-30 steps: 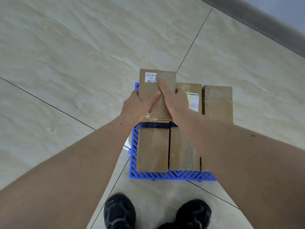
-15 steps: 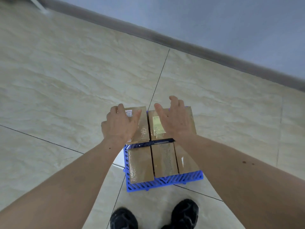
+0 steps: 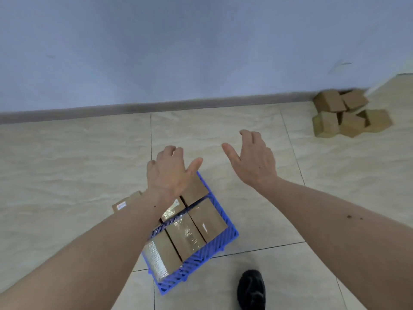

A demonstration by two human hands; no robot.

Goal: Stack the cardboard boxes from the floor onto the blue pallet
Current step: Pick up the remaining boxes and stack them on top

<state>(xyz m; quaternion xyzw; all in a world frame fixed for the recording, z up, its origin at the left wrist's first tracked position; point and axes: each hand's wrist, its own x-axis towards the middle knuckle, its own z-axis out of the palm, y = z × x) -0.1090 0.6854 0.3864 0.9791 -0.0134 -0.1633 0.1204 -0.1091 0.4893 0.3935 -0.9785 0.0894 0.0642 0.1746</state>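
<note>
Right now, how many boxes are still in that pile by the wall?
5 that I can see: two on top, at left and right, and three on the floor, at left, middle and right. More may hide behind them.

Blue pallet on tiled floor, carrying cardboard boxes side by side. Left hand and right hand above, fingers spread, empty. More boxes heaped by wall. One black shoe.
</note>
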